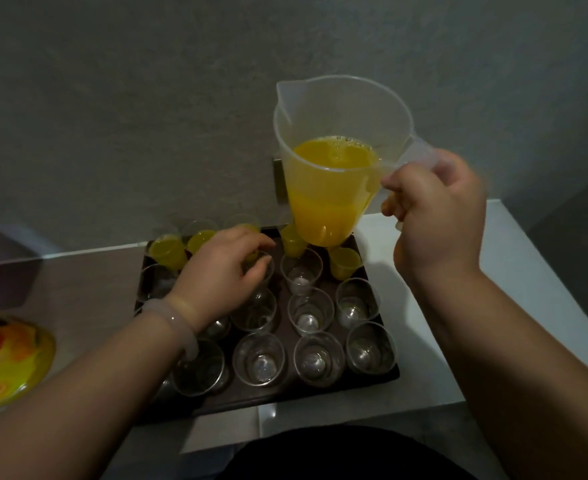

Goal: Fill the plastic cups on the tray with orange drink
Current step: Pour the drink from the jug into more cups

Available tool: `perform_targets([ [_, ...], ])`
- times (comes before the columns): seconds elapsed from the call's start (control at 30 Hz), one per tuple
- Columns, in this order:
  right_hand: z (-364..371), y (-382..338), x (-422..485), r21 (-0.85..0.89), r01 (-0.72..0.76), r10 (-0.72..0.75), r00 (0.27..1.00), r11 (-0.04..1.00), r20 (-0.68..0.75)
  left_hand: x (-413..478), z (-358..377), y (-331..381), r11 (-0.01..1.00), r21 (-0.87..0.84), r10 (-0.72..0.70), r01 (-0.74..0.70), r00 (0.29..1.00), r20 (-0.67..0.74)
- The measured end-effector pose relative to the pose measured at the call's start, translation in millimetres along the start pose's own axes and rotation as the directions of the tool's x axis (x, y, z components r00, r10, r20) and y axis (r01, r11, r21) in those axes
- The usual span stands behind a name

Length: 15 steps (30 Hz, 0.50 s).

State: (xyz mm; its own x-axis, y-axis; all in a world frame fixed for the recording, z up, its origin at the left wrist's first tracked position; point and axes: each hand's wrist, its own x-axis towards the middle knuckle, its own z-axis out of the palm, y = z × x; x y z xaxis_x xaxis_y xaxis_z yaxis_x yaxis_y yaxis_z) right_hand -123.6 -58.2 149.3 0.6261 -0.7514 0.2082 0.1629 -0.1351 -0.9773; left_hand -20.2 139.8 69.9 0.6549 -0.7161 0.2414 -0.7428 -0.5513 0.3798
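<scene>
Orange drink is seen filling roughly the lower half of a translucent plastic jug. The jug is gripped by its handle in the right hand and held clear above the far edge of the dark tray, close to upright; no stream is seen. The left hand is laid over an empty cup in the second row from the far edge, fingers curled on its rim. Filled cups are ranged along the tray's far edge, while the nearer rows of clear cups stand dry. The tray is set on a pale worktop, against its far edge. The steadied cup is judged next to be filled. The spout should be brought low over its mouth before any tilt is begun, and the tilt eased gently, as light cups are likely upset by a hard stream. Fingers are best kept to the rim's side, and the pour stopped short of the brim.
</scene>
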Motion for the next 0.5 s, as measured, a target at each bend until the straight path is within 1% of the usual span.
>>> perform_targets([
  [0.07,-1,-1,3,0.006,-0.002,0.002,1.000,1.000,-0.009,10,6,0,0.999,0.046,0.014,-0.017,0.997,0.070],
  [0.17,-2,-1,7,0.033,-0.007,0.009,0.999,0.999,-0.041,22,12,2,0.996,0.088,-0.029,0.014,0.985,0.170],
  [0.23,-1,-1,9,0.035,-0.005,0.007,0.998,0.999,-0.067,28,16,2,0.995,0.104,-0.024,0.001,0.974,0.224],
  [0.33,-1,0,10,0.035,0.013,-0.010,0.994,0.999,-0.105,37,19,1,0.988,0.139,0.024,-0.072,0.946,0.322],
  [0.5,-7,4,15,0.020,0.016,-0.013,0.990,1.000,-0.143,52,24,-6,0.969,0.136,0.110,-0.204,0.858,0.501],
])
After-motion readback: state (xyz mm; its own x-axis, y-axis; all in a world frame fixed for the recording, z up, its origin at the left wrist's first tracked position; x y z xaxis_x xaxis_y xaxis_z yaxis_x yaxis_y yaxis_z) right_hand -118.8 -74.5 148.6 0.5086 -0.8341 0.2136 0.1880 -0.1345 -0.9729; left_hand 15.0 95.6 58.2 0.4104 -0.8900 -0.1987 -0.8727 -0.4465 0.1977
